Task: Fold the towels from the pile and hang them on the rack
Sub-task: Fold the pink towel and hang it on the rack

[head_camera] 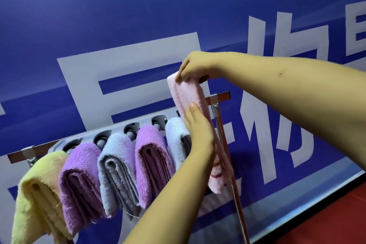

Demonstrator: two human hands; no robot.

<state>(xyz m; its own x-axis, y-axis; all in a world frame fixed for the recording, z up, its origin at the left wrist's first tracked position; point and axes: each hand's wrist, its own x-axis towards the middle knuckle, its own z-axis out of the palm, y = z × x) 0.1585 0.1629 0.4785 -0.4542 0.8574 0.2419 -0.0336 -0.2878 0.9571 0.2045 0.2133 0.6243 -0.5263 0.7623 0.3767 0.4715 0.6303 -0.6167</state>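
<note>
Head view. The right hand [193, 67] reaches in from the right, its grip closed in a pinch, thumb and fingers curled over the top fold of a pink towel [195, 97] that it holds up above the rack [138, 123]. The towel hangs down from this grip in a long folded strip, its lower end reaching well below the rack's rail and showing a small red pattern. The left hand [198, 130] comes up from below with its grip open: the fingers lie straight and together, the palm pressed flat against the near face of the pink towel, just below the right hand's pinch. Directly left of the left hand hang five folded towels, each draped over its own grey peg of the rack: a pale blue towel [176, 138] touching the left hand, then a purple towel [152, 156], a blue-grey towel [116, 168], a second purple towel [79, 176] and, farthest from both grips, a yellow towel [37, 194]. Just right of the left hand, behind the pink towel, a metal pole [235, 194] of the rack slants downward. Behind everything stands a blue wall [138, 16] bearing large white characters; below the right forearm a strip of red floor [326, 214] shows.
</note>
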